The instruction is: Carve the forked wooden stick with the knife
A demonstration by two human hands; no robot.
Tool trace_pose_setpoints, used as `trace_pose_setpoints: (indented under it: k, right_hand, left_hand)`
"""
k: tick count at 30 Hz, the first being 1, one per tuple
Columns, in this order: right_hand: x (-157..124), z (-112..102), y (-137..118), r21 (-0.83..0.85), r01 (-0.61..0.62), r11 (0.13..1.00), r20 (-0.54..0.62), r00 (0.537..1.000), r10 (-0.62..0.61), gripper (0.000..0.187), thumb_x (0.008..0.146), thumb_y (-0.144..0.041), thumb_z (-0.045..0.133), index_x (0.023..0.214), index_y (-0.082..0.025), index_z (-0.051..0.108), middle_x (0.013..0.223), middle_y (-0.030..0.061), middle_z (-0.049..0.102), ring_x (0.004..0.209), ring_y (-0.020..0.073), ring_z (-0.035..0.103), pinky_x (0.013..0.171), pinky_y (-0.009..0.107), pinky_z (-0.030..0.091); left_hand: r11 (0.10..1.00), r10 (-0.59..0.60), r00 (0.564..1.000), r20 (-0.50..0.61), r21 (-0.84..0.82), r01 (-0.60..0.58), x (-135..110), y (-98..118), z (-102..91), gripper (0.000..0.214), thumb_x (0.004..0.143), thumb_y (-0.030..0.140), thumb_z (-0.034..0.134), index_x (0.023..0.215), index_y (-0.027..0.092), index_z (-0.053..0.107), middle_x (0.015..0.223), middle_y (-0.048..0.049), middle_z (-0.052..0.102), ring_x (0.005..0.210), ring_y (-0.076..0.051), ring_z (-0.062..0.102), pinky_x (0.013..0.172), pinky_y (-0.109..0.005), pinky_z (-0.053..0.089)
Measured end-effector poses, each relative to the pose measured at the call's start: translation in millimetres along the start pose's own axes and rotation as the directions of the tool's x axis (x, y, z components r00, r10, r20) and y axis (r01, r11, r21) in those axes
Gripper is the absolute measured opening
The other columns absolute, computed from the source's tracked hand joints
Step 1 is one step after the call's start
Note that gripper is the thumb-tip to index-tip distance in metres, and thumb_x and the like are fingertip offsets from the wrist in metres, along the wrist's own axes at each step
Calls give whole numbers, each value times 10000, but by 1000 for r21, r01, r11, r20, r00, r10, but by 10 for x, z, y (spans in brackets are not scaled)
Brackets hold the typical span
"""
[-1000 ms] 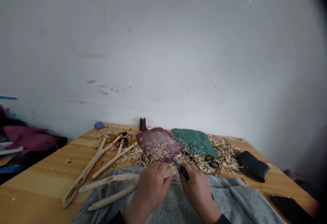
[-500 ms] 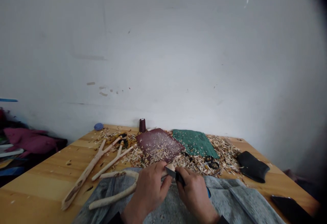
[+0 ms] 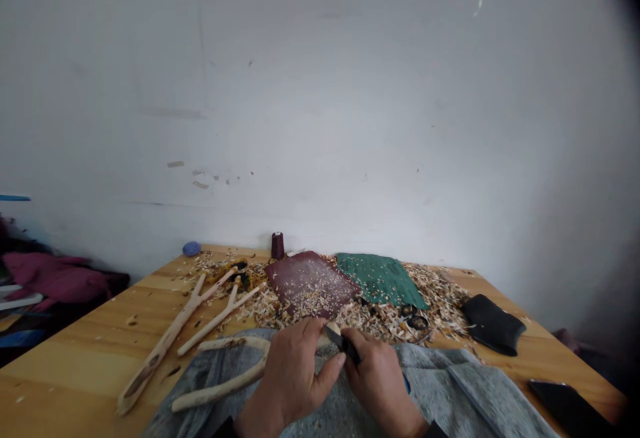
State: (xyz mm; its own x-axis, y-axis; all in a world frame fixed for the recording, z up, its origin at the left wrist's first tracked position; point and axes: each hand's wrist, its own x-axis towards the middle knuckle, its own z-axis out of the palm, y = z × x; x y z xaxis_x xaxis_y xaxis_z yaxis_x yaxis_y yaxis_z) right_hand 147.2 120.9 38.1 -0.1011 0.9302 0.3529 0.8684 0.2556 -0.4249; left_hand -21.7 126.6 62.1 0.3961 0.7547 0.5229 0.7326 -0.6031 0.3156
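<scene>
My left hand (image 3: pixel 295 368) is closed round a peeled forked branch (image 3: pixel 220 393), whose two prongs stick out to the left over a grey cloth (image 3: pixel 450 385). The cut end of the branch peeks out beyond my left fingers. In my right hand (image 3: pixel 377 371) is a knife (image 3: pixel 345 345) with a dark handle, its blade lying against that pale end. My left thumb reaches out close to the blade and the right fingers. Most of the branch's stem is hidden by my left hand.
Two more forked branches (image 3: pixel 160 351) lie on the wooden table (image 3: pixel 65 371) at left. Wood shavings (image 3: pixel 440 295) surround maroon (image 3: pixel 310 281) and green cloth pieces (image 3: pixel 377 278). A thread spool (image 3: pixel 277 245) stands near the wall. A black object (image 3: pixel 493 325) and a phone (image 3: pixel 575 408) lie at right.
The knife blade has shifted slightly at the branch's end, and my left thumb now reaches further toward the knife. The view has moved a little; other things lie as before.
</scene>
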Motion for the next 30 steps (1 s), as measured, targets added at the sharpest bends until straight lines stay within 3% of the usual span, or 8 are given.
trace_pose_setpoints:
  k: [6, 14, 19, 30]
  right_hand:
    - [-14, 16, -18, 1, 28, 1000, 12, 1000, -28, 264, 763, -93, 486, 903, -235, 659, 819, 11, 701, 765, 162, 648, 636, 223, 335]
    - [-28, -11, -69, -121, 14, 993, 10, 1000, -13, 309, 799, -71, 484, 978, -251, 660, 886, 17, 711, 807, 174, 655, 648, 232, 341]
    - [-27, -95, -145, -184, -23, 983, 62, 997, 35, 333, 833, -53, 462, 1013, -253, 658, 903, 24, 713, 822, 181, 666, 646, 236, 362]
    - [-41, -116, -170, -331, -57, 942, 53, 995, 79, 360, 880, -55, 420, 1104, -234, 637, 966, 67, 703, 860, 199, 671, 691, 248, 424]
  left_hand:
    - [989, -139, 990, 19, 47, 138, 14, 69, 13, 381, 792, 585, 583, 868, 213, 607, 820, -59, 682, 819, -263, 651, 707, -384, 483]
    - [991, -92, 992, 83, 101, 84, 30, 87, -54, 402, 858, 594, 474, 852, 223, 631, 791, -55, 695, 777, -251, 666, 644, -348, 456]
    - [989, -112, 983, 147, 113, 96, 52, 110, -96, 406, 881, 556, 459, 912, 211, 672, 864, -71, 716, 824, -273, 675, 683, -368, 465]
    - [997, -83, 992, 91, 7, 83, 52, 103, -82, 247, 875, 455, 536, 927, 273, 696, 882, -9, 733, 842, -245, 683, 703, -343, 459]
